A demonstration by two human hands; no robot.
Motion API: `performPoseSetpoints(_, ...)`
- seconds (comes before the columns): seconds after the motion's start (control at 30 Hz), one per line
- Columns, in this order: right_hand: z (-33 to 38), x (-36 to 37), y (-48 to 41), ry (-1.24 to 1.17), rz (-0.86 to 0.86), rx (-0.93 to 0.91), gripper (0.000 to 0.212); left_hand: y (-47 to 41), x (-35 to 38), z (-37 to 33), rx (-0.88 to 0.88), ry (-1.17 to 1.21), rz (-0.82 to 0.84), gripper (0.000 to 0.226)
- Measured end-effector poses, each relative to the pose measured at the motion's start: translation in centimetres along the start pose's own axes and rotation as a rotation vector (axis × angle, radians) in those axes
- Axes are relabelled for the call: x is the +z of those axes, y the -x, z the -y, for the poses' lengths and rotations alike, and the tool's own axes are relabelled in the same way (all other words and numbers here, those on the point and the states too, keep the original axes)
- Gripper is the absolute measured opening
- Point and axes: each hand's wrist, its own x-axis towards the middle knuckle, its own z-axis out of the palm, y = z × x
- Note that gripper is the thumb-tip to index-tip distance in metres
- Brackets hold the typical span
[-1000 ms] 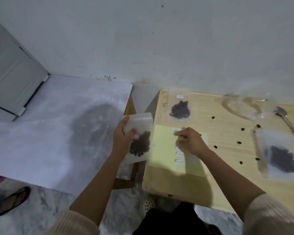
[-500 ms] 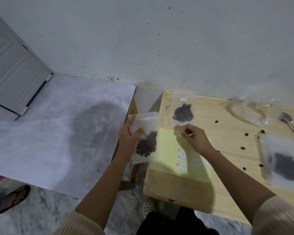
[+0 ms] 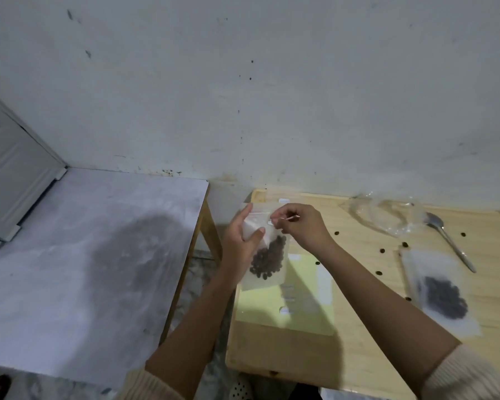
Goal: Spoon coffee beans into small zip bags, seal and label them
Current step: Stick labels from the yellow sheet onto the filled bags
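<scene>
My left hand (image 3: pixel 238 243) holds a small clear zip bag (image 3: pixel 267 259) of coffee beans upright over the wooden table's left edge. At the bag's upper part, the fingertips of my right hand (image 3: pixel 299 226) pinch a small white label (image 3: pixel 272 223). Under the bag lies a yellow label sheet (image 3: pixel 300 310) with a few white labels left on it. To the right a second zip bag with beans (image 3: pixel 442 295) lies flat. A metal spoon (image 3: pixel 448 241) rests at the far right, next to a crumpled clear plastic bag (image 3: pixel 384 212).
Several loose beans (image 3: pixel 382 250) are scattered on the wooden table (image 3: pixel 344 356). Left of it stands a white-topped table (image 3: pixel 84 255) with a narrow gap between. A grey wall runs behind both. A sandal shows on the floor at the lower left.
My right hand has left the label sheet with a label and risen to the bag's top. My left hand has lifted the bag up and rightward to meet it.
</scene>
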Motion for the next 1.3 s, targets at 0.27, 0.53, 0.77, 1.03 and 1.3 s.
performPoseSetpoints(0.27,0.3,-1.4,0.0,0.003,-0.042,0.066,0.008,-0.3,1.8,-0.5,0.002,0.08,0.04,0.054)
performPoseSetpoints(0.53,0.3,-1.6,0.0,0.044,-0.08,0.098,0.01,-0.3,2.4,-0.1,0.003,0.108,0.064,0.054)
performPoseSetpoints(0.77,0.8,-1.5,-0.4,0.027,-0.121,0.138,0.016,-0.6,2.5,-0.7,0.042,0.095,0.052,0.053)
performPoseSetpoints(1.03,-0.1,-2.4,-1.3,-0.059,-0.174,0.255,0.068,-1.9,2.0,-0.6,0.056,0.091,0.027,0.051)
performPoseSetpoints(1.3,-1.1,-2.9,-3.0,-0.304,-0.05,0.278,0.025,-4.6,3.1,-0.8,0.008,0.022,-0.066,0.045)
